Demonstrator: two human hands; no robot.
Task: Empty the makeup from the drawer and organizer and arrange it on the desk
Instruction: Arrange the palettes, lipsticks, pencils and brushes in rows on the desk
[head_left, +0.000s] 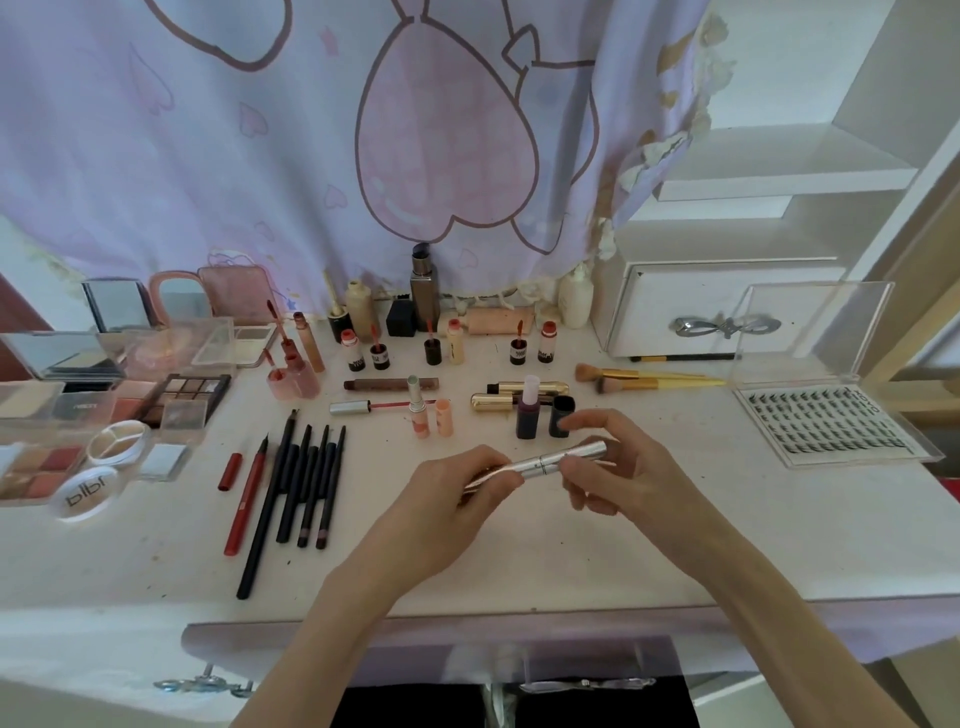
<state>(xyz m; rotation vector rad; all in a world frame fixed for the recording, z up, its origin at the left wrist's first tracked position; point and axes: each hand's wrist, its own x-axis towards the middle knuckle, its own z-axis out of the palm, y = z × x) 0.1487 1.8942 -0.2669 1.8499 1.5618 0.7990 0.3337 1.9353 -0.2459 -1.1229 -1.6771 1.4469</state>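
- A silver tube (553, 461) is held level above the white desk (675, 530), just in front of the dark purple bottle (528, 410).
- Its left end is gripped by the left hand (457, 493), fingers curled round it.
- Its right end is pinched by the right hand (618, 462) between thumb and fingertips.
- Left of the bottle, dark pencils (301, 488) are laid in a row.
- Right of the bottle, two gold-handled brushes (644, 379) and a lash tray (826, 421) are set.

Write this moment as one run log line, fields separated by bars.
left hand: holds silver tube | right hand: pinches tube | place: above desk
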